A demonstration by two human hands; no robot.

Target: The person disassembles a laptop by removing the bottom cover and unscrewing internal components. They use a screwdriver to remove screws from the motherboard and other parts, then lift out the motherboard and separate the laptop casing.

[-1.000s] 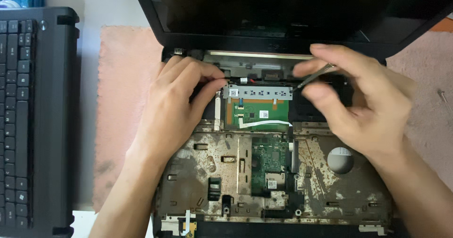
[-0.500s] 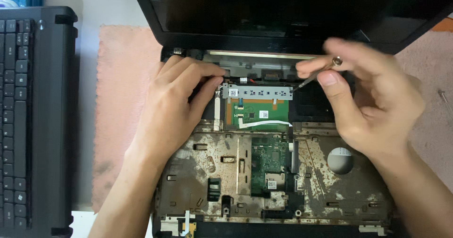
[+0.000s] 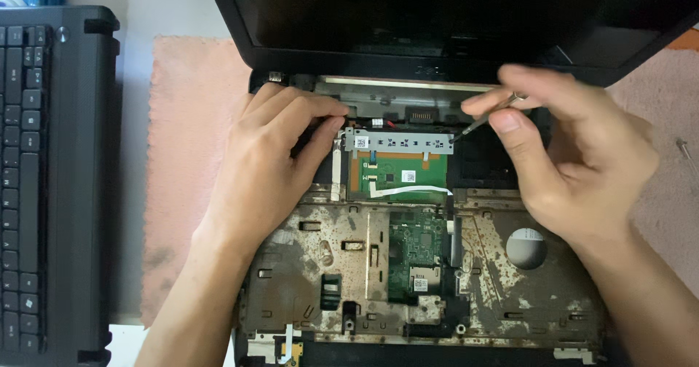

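Note:
An opened black laptop [image 3: 437,294] lies before me with its keyboard off and a rusty, stained metal frame showing. My left hand [image 3: 273,163] rests on the frame's upper left, its fingertips pressing beside the silver bracket [image 3: 397,141] above a green circuit board [image 3: 397,172]. My right hand [image 3: 575,156] pinches a thin screwdriver [image 3: 489,116], whose tip touches the right end of that bracket. A white ribbon cable [image 3: 408,190] runs across the green board.
A second black keyboard panel [image 3: 51,185] lies at the far left. A pink cloth [image 3: 186,156] covers the table under the laptop. The dark screen [image 3: 451,10] stands open at the back. A small metal bit [image 3: 683,148] lies at the right edge.
My right hand has lifted and turned, bringing the screwdriver from flat against the hinge area to a slant with its tip on the bracket's right end. My left hand has stayed put.

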